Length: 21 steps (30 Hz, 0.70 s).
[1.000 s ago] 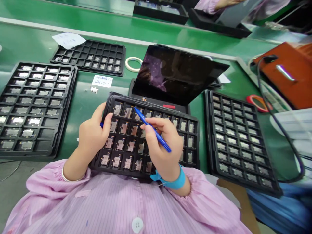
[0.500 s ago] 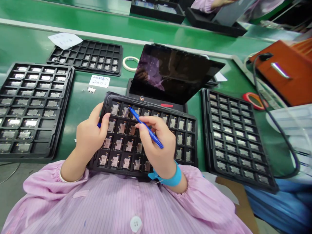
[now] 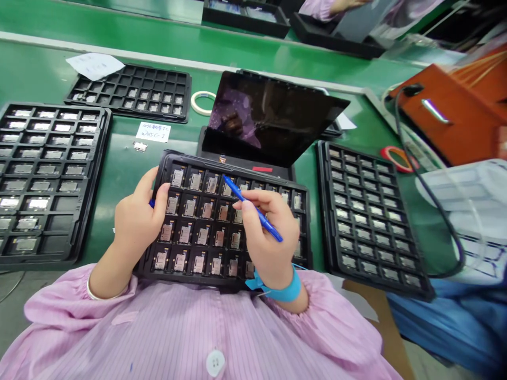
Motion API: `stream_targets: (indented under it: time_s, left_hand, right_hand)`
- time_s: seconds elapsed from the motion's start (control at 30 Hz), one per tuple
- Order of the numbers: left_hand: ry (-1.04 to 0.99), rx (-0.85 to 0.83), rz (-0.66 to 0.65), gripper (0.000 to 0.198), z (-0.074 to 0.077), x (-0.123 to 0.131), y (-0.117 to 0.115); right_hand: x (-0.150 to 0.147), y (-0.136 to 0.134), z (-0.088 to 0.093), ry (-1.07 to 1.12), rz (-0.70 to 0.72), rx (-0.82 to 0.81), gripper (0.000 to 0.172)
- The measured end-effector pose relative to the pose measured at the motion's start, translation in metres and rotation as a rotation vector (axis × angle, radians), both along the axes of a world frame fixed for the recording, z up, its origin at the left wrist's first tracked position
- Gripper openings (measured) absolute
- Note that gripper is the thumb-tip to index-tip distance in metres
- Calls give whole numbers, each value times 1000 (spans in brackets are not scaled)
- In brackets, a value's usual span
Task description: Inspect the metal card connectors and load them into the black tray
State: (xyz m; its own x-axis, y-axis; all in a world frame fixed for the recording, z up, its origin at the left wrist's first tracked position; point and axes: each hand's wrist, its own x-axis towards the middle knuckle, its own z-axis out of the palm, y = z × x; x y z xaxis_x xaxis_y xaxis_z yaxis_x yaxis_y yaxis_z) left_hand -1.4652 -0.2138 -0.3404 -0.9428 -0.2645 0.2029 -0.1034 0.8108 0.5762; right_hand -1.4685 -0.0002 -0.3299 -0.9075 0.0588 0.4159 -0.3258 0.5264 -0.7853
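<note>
A black compartment tray (image 3: 194,160) lies before me, its near edge at my shirt, with small silver metal parts (image 3: 206,210) in its pockets. My left hand (image 3: 137,219) grips the tray's left edge, thumb on top. A bit of something blue (image 3: 152,202) peeks out at that thumb, mostly hidden. Between the fingers of my right hand (image 3: 271,232) is a blue pen (image 3: 233,187), slanting over the tray. Its tip is over the top row, near the fourth pocket from the left; I cannot tell if it touches. My right hand and forearm cover several pockets on the right.
Filled trays stand at left (image 3: 89,174) and right (image 3: 322,211); a partly filled one (image 3: 186,84) lies behind. A dark glossy panel (image 3: 269,116) leans beyond my tray. Nearby are a handwritten label (image 3: 153,132), a loose metal part (image 3: 140,146), tape rolls (image 3: 194,104) and an orange box (image 3: 455,116).
The pen tip in my right hand has moved rightward along the top row, from about the second pocket to the fourth. My left hand keeps its grip. The whole view has shifted slightly.
</note>
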Motion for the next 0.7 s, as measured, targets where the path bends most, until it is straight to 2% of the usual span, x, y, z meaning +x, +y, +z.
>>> stream_targets:
  time_s: [0.37, 0.57, 0.7]
  left_hand:
    - [25, -9, 1, 42, 0, 1, 0]
    - [30, -16, 3, 42, -1, 1, -1]
    - [30, -33, 0, 43, -1, 1, -1]
  right_hand:
    - [-3, 0, -6, -32, 64, 59, 11]
    - [-1, 1, -4, -19, 57, 56, 10]
    - [1, 9, -5, 18, 4, 0, 10]
